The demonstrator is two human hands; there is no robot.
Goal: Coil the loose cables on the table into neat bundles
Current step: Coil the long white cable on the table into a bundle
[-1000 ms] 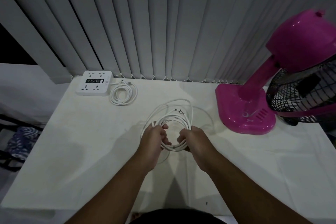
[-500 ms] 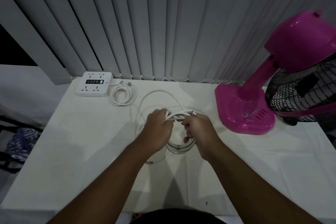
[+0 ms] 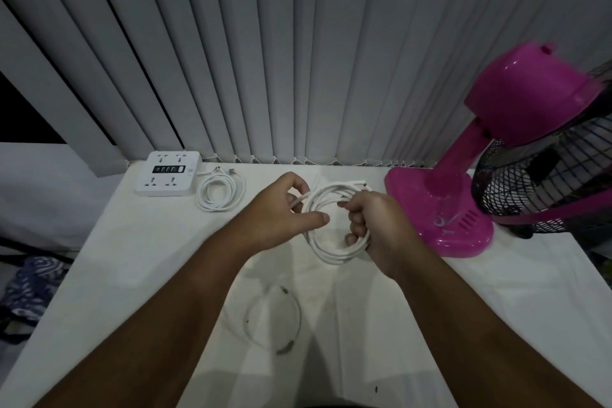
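Observation:
A white cable (image 3: 328, 250) is wound into a round coil held above the white table (image 3: 132, 268). My right hand (image 3: 377, 228) grips the coil's right side, fingers curled round the strands. My left hand (image 3: 281, 212) pinches a strand at the coil's upper left. The cable's plug ends stick out at the top right of the coil. A second white cable (image 3: 218, 192), coiled, lies at the back left. A thin loose cable (image 3: 275, 321) lies in a loop on the table between my forearms.
A white power strip (image 3: 169, 172) sits at the back left corner beside the coiled cable. A pink fan (image 3: 463, 195) with a black grille stands at the right. Vertical blinds (image 3: 265, 60) hang behind the table. Patterned cloth (image 3: 26, 288) lies left of the table.
Both hands moved away from me and lifted the cable. The wide loose loops have been drawn into a tighter coil, and the thin cable between my forearms is now uncovered.

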